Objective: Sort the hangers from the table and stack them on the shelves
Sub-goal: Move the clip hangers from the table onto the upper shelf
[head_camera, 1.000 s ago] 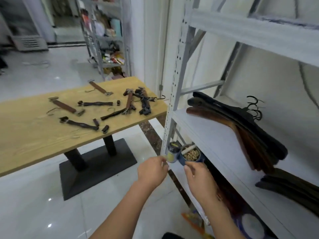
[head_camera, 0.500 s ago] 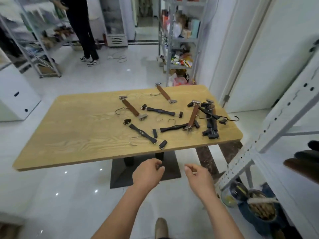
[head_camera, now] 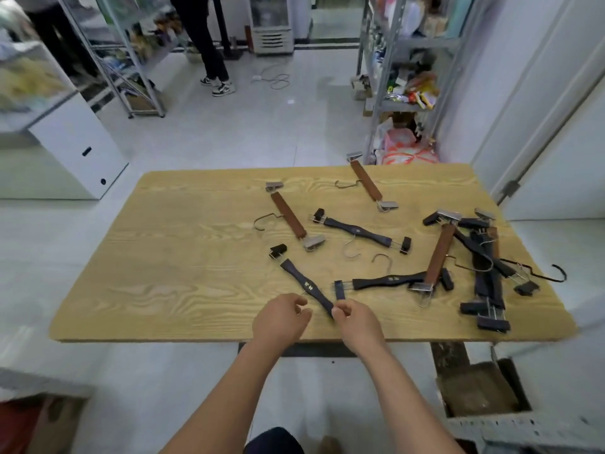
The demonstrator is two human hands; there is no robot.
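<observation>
Having reached the table [head_camera: 163, 257], right hand [head_camera: 355, 319] pinches black hanger [head_camera: 306, 285]; left hand [head_camera: 281, 319] grip unclear.

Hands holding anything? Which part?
The right hand appears to pinch the near end of the black clip hanger; left hand curls beside it, hold unclear.

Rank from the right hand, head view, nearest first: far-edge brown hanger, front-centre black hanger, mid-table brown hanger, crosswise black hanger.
From the right hand:
1. front-centre black hanger, just left, by its fingertips.
2. crosswise black hanger, just ahead.
3. mid-table brown hanger, ahead-left.
4. far-edge brown hanger, at the back edge.
</observation>
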